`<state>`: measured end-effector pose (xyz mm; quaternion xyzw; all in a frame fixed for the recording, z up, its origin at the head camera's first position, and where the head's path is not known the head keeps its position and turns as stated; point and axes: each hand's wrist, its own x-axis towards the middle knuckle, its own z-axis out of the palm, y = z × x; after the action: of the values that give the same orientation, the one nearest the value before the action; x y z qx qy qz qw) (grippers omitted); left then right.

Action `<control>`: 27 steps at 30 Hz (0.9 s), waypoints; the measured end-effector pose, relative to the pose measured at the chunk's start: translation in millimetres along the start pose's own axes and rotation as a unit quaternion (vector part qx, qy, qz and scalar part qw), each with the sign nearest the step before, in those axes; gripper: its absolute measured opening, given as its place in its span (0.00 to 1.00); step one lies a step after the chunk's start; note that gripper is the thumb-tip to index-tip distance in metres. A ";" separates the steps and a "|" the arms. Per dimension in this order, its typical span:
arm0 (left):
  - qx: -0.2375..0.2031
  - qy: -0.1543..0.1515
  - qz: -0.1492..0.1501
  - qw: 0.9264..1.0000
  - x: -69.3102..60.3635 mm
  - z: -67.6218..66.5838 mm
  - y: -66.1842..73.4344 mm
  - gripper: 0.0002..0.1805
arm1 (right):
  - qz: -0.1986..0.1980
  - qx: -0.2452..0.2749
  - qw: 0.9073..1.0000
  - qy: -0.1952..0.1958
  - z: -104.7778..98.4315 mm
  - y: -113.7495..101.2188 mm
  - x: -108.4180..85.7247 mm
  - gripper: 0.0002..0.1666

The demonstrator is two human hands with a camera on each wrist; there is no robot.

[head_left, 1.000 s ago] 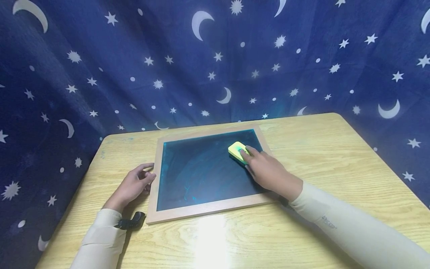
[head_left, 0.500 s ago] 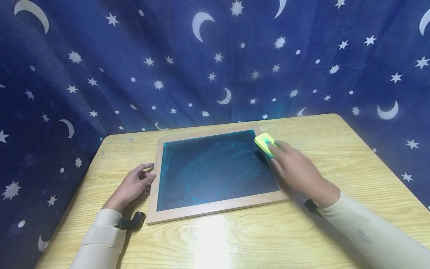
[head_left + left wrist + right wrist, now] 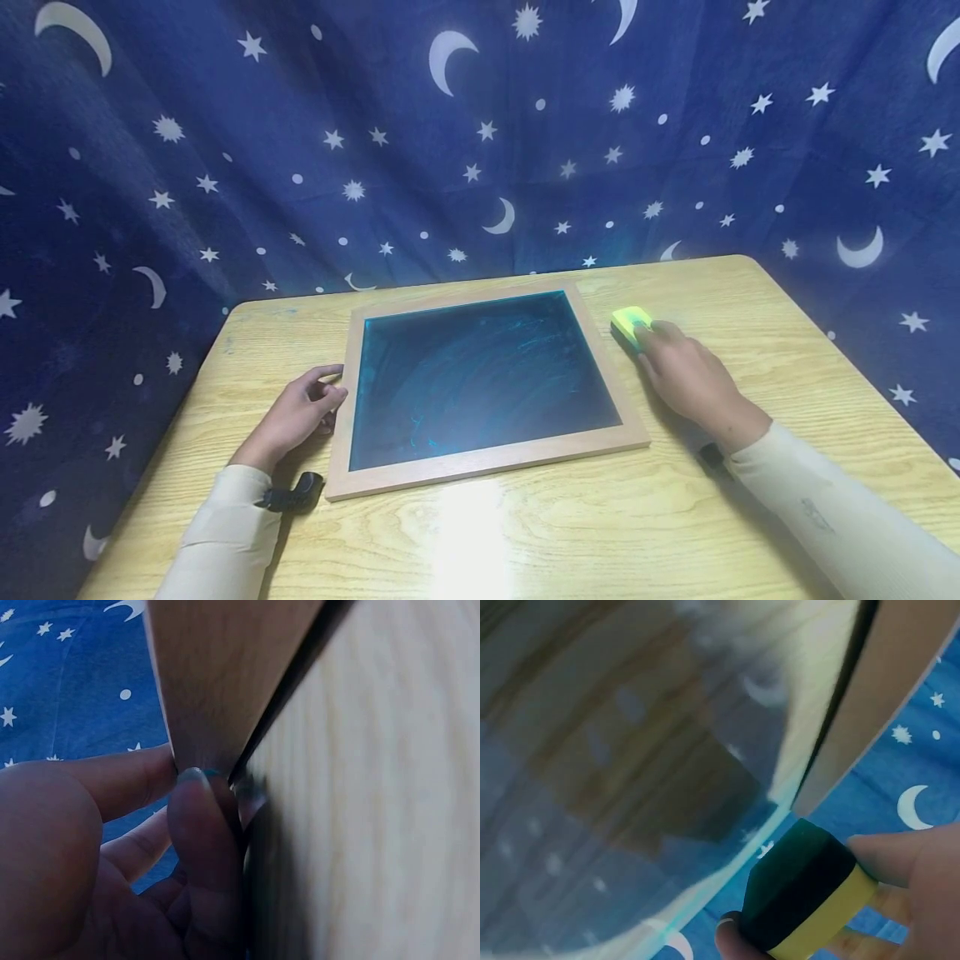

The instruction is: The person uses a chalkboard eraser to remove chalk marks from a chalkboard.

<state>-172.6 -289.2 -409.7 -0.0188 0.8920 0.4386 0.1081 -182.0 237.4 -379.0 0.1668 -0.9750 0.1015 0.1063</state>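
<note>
In the head view a small chalkboard (image 3: 480,379) lies flat on the table, its wooden frame (image 3: 487,461) tilted slightly to the viewer. Faint blue-green chalk smears cover its dark surface. My left hand (image 3: 294,414) rests at the board's left side. Thumb and index fingertips touch the frame edge (image 3: 232,671) in the left wrist view. My right hand (image 3: 692,375) grips a yellow-backed chalkboard eraser (image 3: 628,320) to the right of the board, apart from it. The right wrist view shows the eraser's dark felt (image 3: 799,881) between thumb and fingers.
The light wooden table (image 3: 540,533) extends around the board, with a bright reflection near its front. A dark blue curtain (image 3: 420,150) with moons and stars hangs behind the table. A black strap mount (image 3: 296,493) sits at the left wrist.
My right hand has carried the eraser rightward from the board's upper right, over the right frame edge and off it, baring more chalk smears. The left hand has stayed in place.
</note>
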 end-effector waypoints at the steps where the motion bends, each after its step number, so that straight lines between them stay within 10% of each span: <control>1: 0.000 0.001 -0.001 1.000 -0.1 0.0 -0.1 0.32 | 0.001 -0.001 1.000 -0.004 0.8 0.7 0.4 0.18; 27: 0.007 0.008 0.001 1.000 -1.4 -2.7 2.5 0.32 | 0.019 -0.007 0.999 -0.049 1.4 -5.9 -0.1 0.26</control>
<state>-172.0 -289.8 -405.9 -0.0207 0.8957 0.4326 0.1003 -180.1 231.6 -379.4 0.1521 -0.9827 0.0880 0.0579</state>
